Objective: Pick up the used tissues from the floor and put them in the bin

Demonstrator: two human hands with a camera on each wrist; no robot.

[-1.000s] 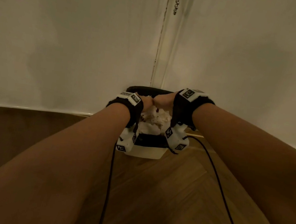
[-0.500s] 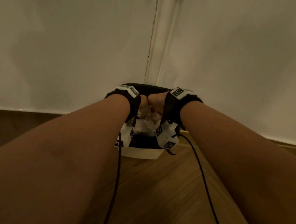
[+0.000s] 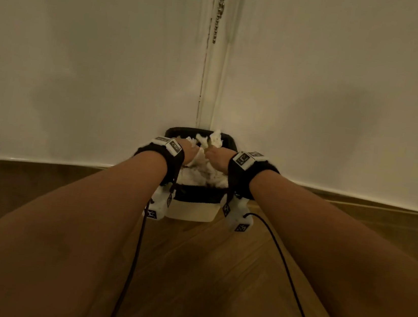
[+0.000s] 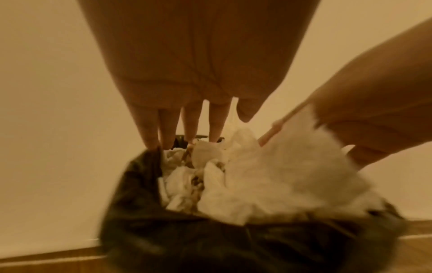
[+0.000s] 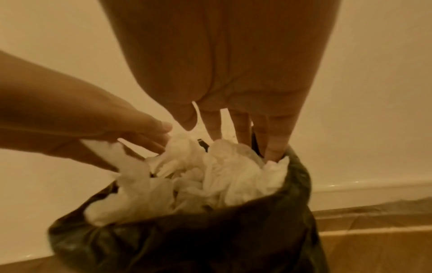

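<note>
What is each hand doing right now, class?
Left hand: open, straight fingers pointing down at the tissues in the bin.
Right hand: open, fingers straight, tips among the tissues.

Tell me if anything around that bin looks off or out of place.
The crumpled white tissues heap above the rim of the black-lined white bin in the corner instead of sitting inside. One wad hangs over the black plastic liner edge on the left hand side. The right hand reaches in with straight fingers.

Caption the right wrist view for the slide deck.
Both hands, right hand and left hand, fingers extended, press crumpled tissues into the black-lined bin.
</note>
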